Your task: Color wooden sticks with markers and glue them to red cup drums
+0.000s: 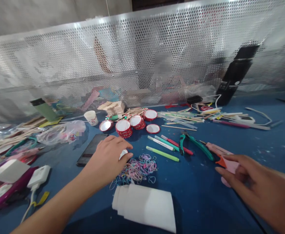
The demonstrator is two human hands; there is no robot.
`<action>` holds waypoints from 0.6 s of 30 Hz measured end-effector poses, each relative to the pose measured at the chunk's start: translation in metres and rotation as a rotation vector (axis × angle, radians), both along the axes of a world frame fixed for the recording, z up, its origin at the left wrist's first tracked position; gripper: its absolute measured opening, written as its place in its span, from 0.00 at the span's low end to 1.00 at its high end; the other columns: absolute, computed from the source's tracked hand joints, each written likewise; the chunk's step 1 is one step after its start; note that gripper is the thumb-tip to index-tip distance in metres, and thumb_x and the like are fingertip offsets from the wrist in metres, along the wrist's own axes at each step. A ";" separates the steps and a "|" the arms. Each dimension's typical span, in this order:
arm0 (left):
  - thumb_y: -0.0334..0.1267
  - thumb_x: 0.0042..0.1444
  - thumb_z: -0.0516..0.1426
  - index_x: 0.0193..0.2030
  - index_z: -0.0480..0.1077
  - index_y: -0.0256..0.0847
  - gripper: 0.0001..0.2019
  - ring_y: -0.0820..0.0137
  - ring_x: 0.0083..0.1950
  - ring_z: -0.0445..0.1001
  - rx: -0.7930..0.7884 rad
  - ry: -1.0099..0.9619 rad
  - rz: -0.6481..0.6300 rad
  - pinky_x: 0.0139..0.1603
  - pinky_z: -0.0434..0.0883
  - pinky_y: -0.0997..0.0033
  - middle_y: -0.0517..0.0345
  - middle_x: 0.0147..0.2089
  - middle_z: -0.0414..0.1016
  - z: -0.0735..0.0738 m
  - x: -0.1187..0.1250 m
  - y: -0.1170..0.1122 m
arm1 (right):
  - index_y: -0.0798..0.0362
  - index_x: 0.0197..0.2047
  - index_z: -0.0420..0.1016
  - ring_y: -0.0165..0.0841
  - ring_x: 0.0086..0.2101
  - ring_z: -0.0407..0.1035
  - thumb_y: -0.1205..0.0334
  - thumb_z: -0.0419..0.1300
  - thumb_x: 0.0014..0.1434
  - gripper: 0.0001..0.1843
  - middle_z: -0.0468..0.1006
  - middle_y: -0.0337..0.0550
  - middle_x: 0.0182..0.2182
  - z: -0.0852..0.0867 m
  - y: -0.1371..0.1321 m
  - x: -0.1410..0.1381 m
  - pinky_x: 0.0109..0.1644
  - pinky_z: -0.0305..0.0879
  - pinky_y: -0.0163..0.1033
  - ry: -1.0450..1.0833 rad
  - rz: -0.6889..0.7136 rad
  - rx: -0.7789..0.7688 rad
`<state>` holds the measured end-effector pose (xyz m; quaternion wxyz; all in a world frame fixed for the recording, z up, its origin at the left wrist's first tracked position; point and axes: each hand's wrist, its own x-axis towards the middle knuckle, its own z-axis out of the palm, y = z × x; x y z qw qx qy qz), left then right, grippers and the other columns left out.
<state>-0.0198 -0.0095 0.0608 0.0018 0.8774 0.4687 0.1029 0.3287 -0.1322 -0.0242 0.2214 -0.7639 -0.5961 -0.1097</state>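
My right hand (257, 185) grips a pink glue gun (220, 150) with an orange trigger. Its nozzle points left toward teal-handled pliers (201, 146) lying just beyond. Between the thumb and fingers of my left hand (114, 152) is a small white piece (123, 154), mostly covered by the fingers. That hand hovers beside a heap of pastel rubber bands (142, 169), with a dark phone (91, 149) partly behind it. White stacked paper cups (144, 206) lie on their side nearest me. Several markers (162, 153) rest between my hands.
Small red-rimmed round pieces (124, 128) are stacked mid-table near a paper cup (91, 118) and wooden sticks. A perforated metal screen (132, 58) borders the blue table's back. A black bottle (237, 74) leans there. Chargers (38, 177) and cords lie left.
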 end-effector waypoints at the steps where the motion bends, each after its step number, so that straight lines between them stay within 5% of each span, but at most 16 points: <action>1: 0.42 0.64 0.54 0.45 0.77 0.45 0.11 0.60 0.53 0.70 0.018 0.004 0.007 0.58 0.63 0.53 0.56 0.48 0.78 0.002 0.000 0.001 | 0.37 0.63 0.67 0.43 0.31 0.79 0.35 0.49 0.61 0.31 0.85 0.41 0.37 0.007 0.003 -0.005 0.27 0.70 0.45 -0.033 0.036 0.000; 4: 0.41 0.64 0.54 0.45 0.77 0.46 0.10 0.59 0.54 0.70 0.071 0.011 0.011 0.57 0.62 0.52 0.57 0.48 0.79 0.005 0.002 0.000 | 0.46 0.50 0.77 0.44 0.38 0.79 0.42 0.46 0.66 0.25 0.83 0.45 0.45 0.030 0.014 -0.027 0.37 0.72 0.48 -0.178 0.149 0.104; 9: 0.38 0.61 0.57 0.40 0.77 0.45 0.07 0.58 0.51 0.70 0.058 0.035 -0.018 0.52 0.63 0.53 0.57 0.45 0.79 -0.001 0.007 -0.003 | 0.49 0.43 0.78 0.42 0.35 0.76 0.56 0.45 0.68 0.20 0.82 0.48 0.40 0.067 0.042 -0.060 0.37 0.67 0.47 -0.299 0.341 0.170; 14: 0.41 0.58 0.61 0.38 0.77 0.45 0.04 0.59 0.50 0.70 -0.001 0.015 -0.052 0.50 0.63 0.54 0.58 0.43 0.78 -0.011 0.007 -0.004 | 0.51 0.37 0.78 0.43 0.34 0.73 0.61 0.51 0.64 0.14 0.81 0.49 0.34 0.092 0.074 -0.066 0.39 0.63 0.48 -0.340 0.290 0.118; 18: 0.50 0.51 0.66 0.39 0.76 0.44 0.14 0.55 0.53 0.68 0.006 0.040 -0.082 0.54 0.62 0.50 0.55 0.45 0.75 -0.019 0.005 -0.008 | 0.51 0.34 0.78 0.42 0.34 0.72 0.60 0.54 0.64 0.12 0.80 0.46 0.31 0.097 0.089 -0.069 0.39 0.61 0.46 -0.310 0.240 0.034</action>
